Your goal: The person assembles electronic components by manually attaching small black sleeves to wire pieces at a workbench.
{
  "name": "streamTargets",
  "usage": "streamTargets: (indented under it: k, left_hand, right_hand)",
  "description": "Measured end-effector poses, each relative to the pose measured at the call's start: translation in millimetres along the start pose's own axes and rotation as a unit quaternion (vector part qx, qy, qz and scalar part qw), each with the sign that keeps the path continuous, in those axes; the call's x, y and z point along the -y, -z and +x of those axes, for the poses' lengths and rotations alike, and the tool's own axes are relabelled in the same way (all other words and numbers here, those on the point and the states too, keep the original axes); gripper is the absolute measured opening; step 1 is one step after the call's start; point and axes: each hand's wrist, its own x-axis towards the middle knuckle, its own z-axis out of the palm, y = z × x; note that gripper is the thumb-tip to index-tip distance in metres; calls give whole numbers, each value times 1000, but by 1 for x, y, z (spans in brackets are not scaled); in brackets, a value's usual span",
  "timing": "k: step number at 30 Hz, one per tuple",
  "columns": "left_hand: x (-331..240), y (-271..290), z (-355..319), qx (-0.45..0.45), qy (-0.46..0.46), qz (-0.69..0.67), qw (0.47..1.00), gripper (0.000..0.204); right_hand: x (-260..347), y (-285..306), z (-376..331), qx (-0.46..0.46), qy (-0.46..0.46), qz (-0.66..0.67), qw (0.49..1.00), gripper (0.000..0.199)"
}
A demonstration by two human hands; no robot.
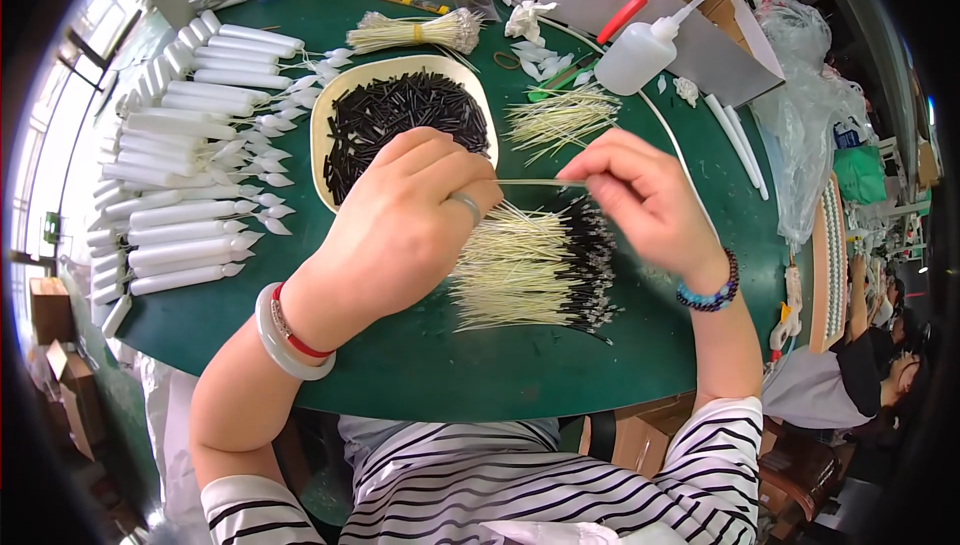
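Striped sleeves [470, 495] fill the foreground at six o'clock as a seated worker's two bare hands meet above a round green table [480, 375]. Between them runs one thin pale stick [540, 182], held level near the middle of the table: the left hand [400, 230], curled and wearing a ring, pinches one end at its fingertips, while the right hand [640, 195] grips the other end between thumb and forefinger. Whether a black sleeve already sits on this stick cannot be told, the left fingers hiding that end.

Directly below the hands lies a heap of finished sticks [530, 270], pale shafts with black tips all pointing toward three o'clock. At eleven o'clock of the hands stands a cream tray [330, 105] full of small black tubes [405, 115]. Loose bare sticks [560, 117] are scattered at one o'clock, and a tied bundle [415, 33] rests at twelve. Rows of white tubes [190, 165] with pointed caps line the table's edge at nine o'clock; a white squeeze bottle [640, 55] and red-handled pliers [630, 10] sit at one o'clock, toward the far rim.

Judging by the finished heap, the step would go best with the stick kept straight, gripped close to the working end so that it does not bow, and laid with tips aligned.
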Motion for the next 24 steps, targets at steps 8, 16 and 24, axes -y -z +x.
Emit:
streamTargets:
  k: [8,16,24]
  left_hand:
    - [-13,-8,-4,-13,115,-211,971,13]
    - [-17,-2,0,6,326,-394,859,13]
    - [-15,-2,-2,2,271,-369,889,13]
  right_hand:
    - [6,-33,-2,-74,246,-235,937,22]
    - [18,-19,-4,-88,95,-66,989,11]
    - [17,-20,-4,-77,85,-37,993,8]
